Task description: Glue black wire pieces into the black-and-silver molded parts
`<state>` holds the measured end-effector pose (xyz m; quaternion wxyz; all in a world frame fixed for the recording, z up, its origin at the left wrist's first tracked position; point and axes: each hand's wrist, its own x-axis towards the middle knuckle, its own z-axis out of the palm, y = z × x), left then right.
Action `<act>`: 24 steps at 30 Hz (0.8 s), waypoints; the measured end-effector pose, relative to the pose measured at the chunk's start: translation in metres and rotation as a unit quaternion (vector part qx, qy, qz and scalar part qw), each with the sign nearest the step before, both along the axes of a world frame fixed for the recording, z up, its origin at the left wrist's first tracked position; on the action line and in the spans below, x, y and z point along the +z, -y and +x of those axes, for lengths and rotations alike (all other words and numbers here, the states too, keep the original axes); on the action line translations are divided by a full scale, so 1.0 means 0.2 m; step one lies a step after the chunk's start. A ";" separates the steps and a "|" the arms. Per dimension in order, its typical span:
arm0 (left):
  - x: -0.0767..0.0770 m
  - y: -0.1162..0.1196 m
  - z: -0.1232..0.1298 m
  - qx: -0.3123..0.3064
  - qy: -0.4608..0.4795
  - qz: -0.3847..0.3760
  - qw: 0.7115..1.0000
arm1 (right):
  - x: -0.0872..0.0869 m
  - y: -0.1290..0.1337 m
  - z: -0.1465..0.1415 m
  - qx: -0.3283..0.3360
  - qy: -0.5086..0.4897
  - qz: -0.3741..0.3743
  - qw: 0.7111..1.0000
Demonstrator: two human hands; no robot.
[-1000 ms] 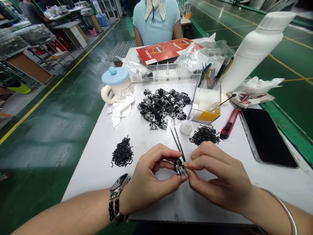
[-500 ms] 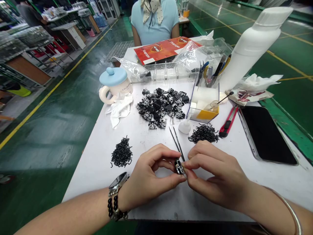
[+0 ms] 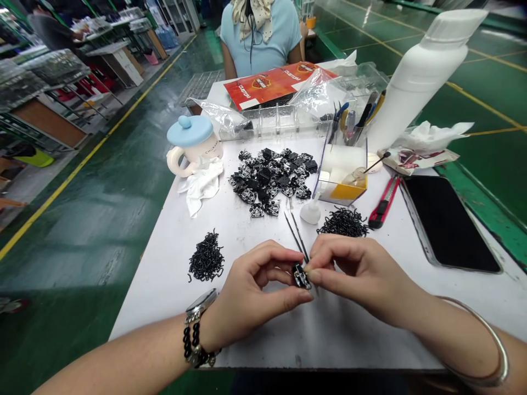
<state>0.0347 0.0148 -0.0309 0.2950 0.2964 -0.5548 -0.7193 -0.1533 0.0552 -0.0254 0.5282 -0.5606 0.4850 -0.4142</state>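
Between its thumb and fingers, my left hand (image 3: 255, 291) holds a small black and silver part (image 3: 301, 276) over the white table (image 3: 255, 236). My right hand (image 3: 362, 277) is pinched at the right side of that part; what its fingertips grip is too small to tell. Tweezers (image 3: 295, 233) lie just behind my hands. Farther back is a pile of similar black and silver parts (image 3: 272, 178). Small black bent pieces form one heap (image 3: 206, 256) on the left and another (image 3: 343, 222) behind my right hand.
A lidded mug (image 3: 191, 142) and crumpled tissue (image 3: 201, 186) stand at the left. To the right are a tool box (image 3: 343, 175), a red cutter (image 3: 385, 203), a phone (image 3: 450, 222) and a white bottle (image 3: 424, 77). A person (image 3: 261, 44) sits opposite.
My right hand's fingers have shifted slightly and are drawn closer together at the part. The held part is turned a little. The view has moved slightly.
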 end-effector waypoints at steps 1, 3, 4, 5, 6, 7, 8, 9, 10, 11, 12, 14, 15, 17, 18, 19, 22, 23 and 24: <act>0.00 0.00 0.00 0.001 -0.002 0.006 1.000 | 0.00 0.01 0.00 0.007 0.029 0.031 0.999; 0.01 0.00 0.00 0.005 -0.007 0.012 1.000 | -0.02 0.01 -0.01 0.020 0.100 0.089 0.991; 0.01 0.00 0.00 0.007 -0.009 0.014 1.000 | -0.02 0.01 -0.01 0.026 0.134 0.114 0.984; 0.01 0.00 0.00 0.008 -0.011 0.017 1.000 | -0.03 0.02 0.00 0.031 0.164 0.134 0.977; 0.02 0.00 0.00 0.010 -0.013 0.022 1.000 | -0.03 0.02 0.00 0.037 0.189 0.151 0.970; 0.02 0.00 0.00 0.012 -0.016 0.027 0.999 | -0.04 0.02 0.00 0.042 0.208 0.165 0.963; 0.02 0.00 0.00 0.013 -0.017 0.033 0.999 | -0.04 0.02 0.00 0.044 0.223 0.176 0.958; 0.03 0.00 -0.01 0.015 -0.018 0.040 0.999 | -0.04 0.02 0.01 0.044 0.238 0.183 0.953; 0.03 0.00 -0.01 0.016 -0.019 0.044 0.999 | -0.05 0.01 0.01 0.045 0.250 0.189 0.949; 0.03 0.00 -0.01 0.017 -0.020 0.047 0.999 | -0.05 0.01 0.01 0.045 0.258 0.191 0.946; 0.03 0.00 -0.01 0.017 -0.019 0.048 0.999 | -0.05 0.02 0.01 0.045 0.263 0.191 0.945; 0.03 0.00 -0.01 0.020 -0.017 0.046 0.999 | -0.06 0.02 0.01 0.045 0.266 0.178 0.946; 0.03 0.00 -0.01 0.022 -0.017 0.043 0.999 | -0.06 0.02 0.01 0.045 0.265 0.164 0.949; 0.03 0.00 -0.01 0.028 -0.014 0.039 0.999 | -0.06 0.02 0.02 0.039 0.252 0.124 0.959; 0.03 0.00 -0.01 0.030 -0.012 0.037 0.999 | -0.07 0.02 0.02 0.033 0.239 0.101 0.965; 0.03 -0.01 0.00 0.033 -0.009 0.036 0.999 | -0.07 0.02 0.02 0.027 0.222 0.079 0.971; 0.02 -0.01 0.00 0.038 -0.003 0.030 0.999 | -0.06 0.01 0.02 0.009 0.165 0.030 0.986; 0.02 -0.01 0.00 0.039 -0.002 0.027 0.999 | -0.06 0.01 0.02 0.006 0.149 0.016 0.989; 0.02 0.00 0.00 0.041 -0.001 0.025 0.999 | -0.06 0.01 0.02 0.004 0.133 0.004 0.991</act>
